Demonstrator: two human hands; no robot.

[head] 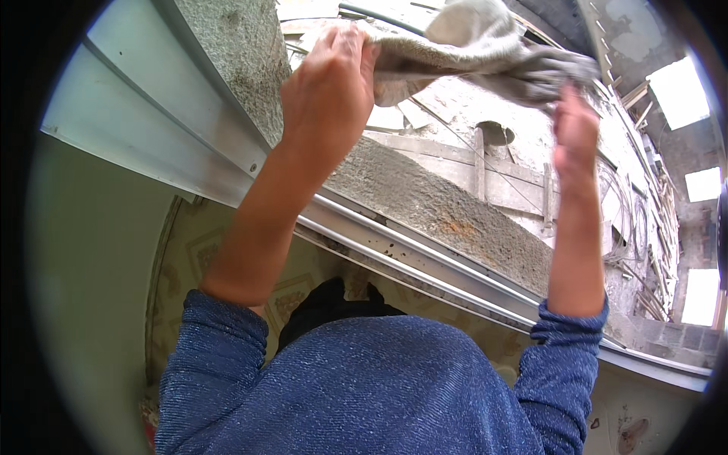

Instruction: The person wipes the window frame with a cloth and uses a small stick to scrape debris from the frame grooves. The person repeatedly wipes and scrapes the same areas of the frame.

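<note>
A greyish-white cloth (pixel 449 57) is stretched between my two hands, out past the window opening and above the rough ledge. My left hand (pixel 333 79) pinches its left end with the thumb against the fingers. At the cloth's right end is my right hand (pixel 575 125), blurred by motion, its fingertips at the fabric. The middle of the cloth is bunched and twisted, with one part flung upward. Both forearms reach over the metal window track (pixel 398 244).
Beyond the track runs a rough concrete ledge (pixel 432 199). A white metal window frame (pixel 153 96) rises at left beside a pale green wall (pixel 91 239). Far below outside lie planks, a coil of wire (pixel 623 210) and debris. Patterned flooring (pixel 193 273) shows under me.
</note>
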